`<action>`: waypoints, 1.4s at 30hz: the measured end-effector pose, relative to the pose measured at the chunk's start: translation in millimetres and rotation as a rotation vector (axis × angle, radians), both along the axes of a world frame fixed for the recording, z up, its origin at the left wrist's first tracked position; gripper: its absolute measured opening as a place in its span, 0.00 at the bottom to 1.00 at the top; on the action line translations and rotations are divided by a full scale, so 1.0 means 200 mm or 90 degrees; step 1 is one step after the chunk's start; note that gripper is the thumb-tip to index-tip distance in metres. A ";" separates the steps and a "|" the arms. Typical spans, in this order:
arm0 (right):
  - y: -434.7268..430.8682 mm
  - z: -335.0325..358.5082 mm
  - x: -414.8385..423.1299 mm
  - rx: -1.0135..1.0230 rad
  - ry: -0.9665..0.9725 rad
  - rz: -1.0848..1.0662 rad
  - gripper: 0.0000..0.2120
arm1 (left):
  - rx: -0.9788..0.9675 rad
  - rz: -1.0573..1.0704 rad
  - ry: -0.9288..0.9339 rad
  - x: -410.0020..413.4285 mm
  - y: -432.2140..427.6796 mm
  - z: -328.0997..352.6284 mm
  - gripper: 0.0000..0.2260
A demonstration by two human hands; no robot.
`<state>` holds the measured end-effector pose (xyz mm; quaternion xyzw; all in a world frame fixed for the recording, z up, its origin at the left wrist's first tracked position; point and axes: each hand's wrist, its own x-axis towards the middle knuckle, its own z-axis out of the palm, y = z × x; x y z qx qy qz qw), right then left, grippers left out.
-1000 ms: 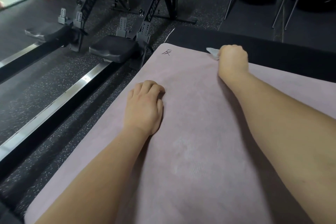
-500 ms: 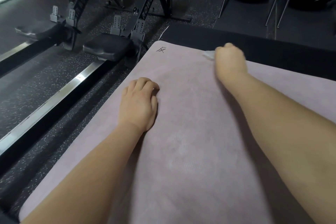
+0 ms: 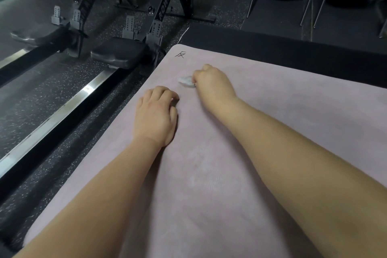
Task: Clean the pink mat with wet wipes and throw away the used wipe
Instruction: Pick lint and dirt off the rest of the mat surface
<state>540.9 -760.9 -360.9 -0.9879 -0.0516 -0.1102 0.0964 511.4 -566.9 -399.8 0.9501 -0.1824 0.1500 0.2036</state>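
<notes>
A small, crumpled white wet wipe [image 3: 185,80] is gripped in the curled fingers of the right hand [image 3: 213,84] and is pressed against the dusty-pink, suede-textured exercise mat [image 3: 272,128]. The wipe lies near the mat's far left corner, just below the thin black printed logo [image 3: 179,55]. The left hand [image 3: 156,115] is rested on the mat just beside it. Its fingers are loosely bent, nothing is held, and the mat appears to be steadied by it.

Compared with 1 second ago, the right hand has been drawn leftward from the mat's far edge towards the left hand, so 1 sweep across the far end is judged to be nearly finished. The left hand's position has barely been altered. Most of the nearer surface is probably yet to be wiped, and disposal of the wipe has not been reached.

A dark padded rowing-machine seat [image 3: 118,54] and its polished steel rail [image 3: 52,115] are seen beside the mat on the speckled black rubber floor [image 3: 31,98].
</notes>
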 end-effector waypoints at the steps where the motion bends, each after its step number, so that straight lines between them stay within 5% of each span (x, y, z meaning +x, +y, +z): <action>1: -0.07 0.00 0.00 -0.019 -0.012 -0.022 0.09 | -0.001 0.000 -0.001 0.00 0.00 0.00 0.12; 5: -0.46 0.00 0.01 -0.112 -0.035 -0.217 0.09 | -0.002 -0.002 -0.001 0.00 0.00 0.00 0.13; 10: -0.73 -0.02 -0.04 -0.047 -0.030 -0.408 0.09 | -0.006 -0.005 0.003 0.01 0.00 -0.01 0.13; 13: -0.60 -0.03 -0.04 -0.069 -0.015 -0.387 0.11 | -0.012 -0.005 0.001 0.00 0.00 -0.01 0.13; 18: -0.38 -0.02 -0.03 0.162 -0.033 -0.345 0.09 | -0.011 -0.003 0.003 0.01 0.00 -0.01 0.12; 20: -0.19 -0.04 -0.07 0.229 -0.045 -0.222 0.12 | -0.012 -0.003 0.003 0.00 0.00 -0.01 0.12; 25: -0.04 -0.10 -0.17 0.152 -0.098 0.003 0.10 | -0.006 -0.002 0.002 0.00 0.00 -0.01 0.12; 31: -0.54 -0.09 -0.12 0.025 -0.092 -0.242 0.15 | -0.010 0.008 0.003 0.00 -0.01 -0.01 0.11; 36: -0.54 -0.06 -0.11 0.157 -0.064 -0.429 0.17 | -0.008 0.011 0.003 0.00 -0.01 -0.01 0.11; 42: 0.06 -0.06 -0.27 0.196 -0.091 -0.137 0.11 | 0.001 0.005 0.008 -0.01 -0.01 0.00 0.12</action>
